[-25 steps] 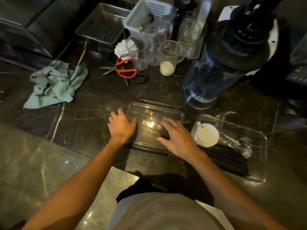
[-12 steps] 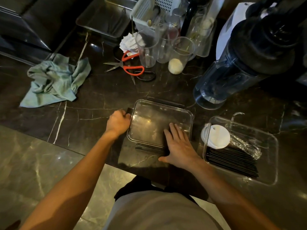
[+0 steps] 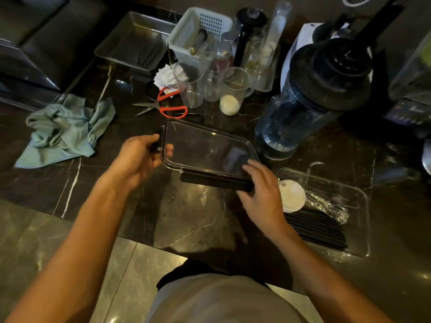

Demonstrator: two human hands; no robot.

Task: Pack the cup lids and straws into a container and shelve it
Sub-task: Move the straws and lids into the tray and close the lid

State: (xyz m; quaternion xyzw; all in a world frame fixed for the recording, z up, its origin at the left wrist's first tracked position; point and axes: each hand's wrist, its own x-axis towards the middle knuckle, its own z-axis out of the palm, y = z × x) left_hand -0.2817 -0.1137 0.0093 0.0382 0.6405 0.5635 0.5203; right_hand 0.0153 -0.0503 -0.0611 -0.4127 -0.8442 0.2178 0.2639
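A clear rectangular container lid (image 3: 205, 148) with black clasps is lifted and tilted above the dark marble counter. My left hand (image 3: 140, 157) grips its left edge. My right hand (image 3: 261, 194) holds its near right corner by the black clasp. To the right, a clear container (image 3: 359, 229) rests on the counter. It holds a stack of white cup lids (image 3: 292, 195), a bundle of black straws (image 3: 317, 229) and some wrapped straws (image 3: 328, 203).
A large blender jar (image 3: 310, 101) stands behind the lid. Clear measuring cups (image 3: 210, 87), red-handled scissors (image 3: 168, 106), a white basket (image 3: 198, 31) and a metal tray (image 3: 135, 40) sit at the back. A green cloth (image 3: 65, 131) lies at left.
The lid lay flat on the counter under both hands. Both hands have now lifted it off the counter and tilted it, its near edge raised.
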